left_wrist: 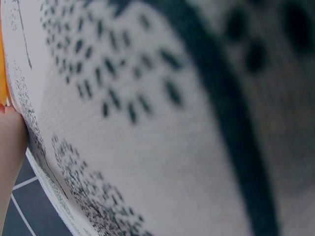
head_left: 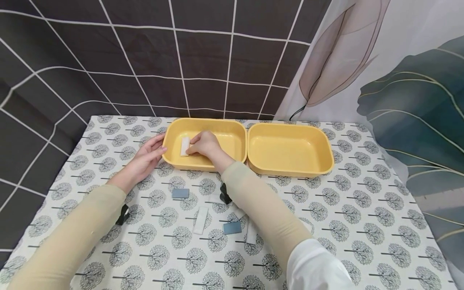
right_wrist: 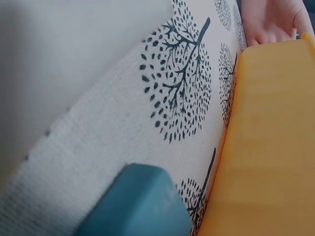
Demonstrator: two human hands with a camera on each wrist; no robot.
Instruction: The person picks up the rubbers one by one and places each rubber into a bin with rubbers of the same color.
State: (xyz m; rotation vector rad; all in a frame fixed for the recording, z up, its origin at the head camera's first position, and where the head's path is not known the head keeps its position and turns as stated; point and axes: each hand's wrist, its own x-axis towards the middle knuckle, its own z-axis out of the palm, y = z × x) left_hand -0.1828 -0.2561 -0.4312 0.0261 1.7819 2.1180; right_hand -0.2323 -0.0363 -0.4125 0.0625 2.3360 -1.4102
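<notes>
The R hand [head_left: 206, 143] pinches the white block [head_left: 185, 146] at its right side, so the block is at the fingertips, in the left half of the L yellow bin [head_left: 232, 145]; if it rests on the bin floor, I cannot tell. The L hand [head_left: 148, 156] has its thumb & fingers spread at the outer left end of this bin, near the block but w/ the bin wall btwn them. On the desk [head_left: 348, 217], nearer to the person, lie 2 blue blocks [head_left: 180, 193] & several white pieces [head_left: 201, 220], some partly hidden by the R sleeve [head_left: 268, 205].
</notes>
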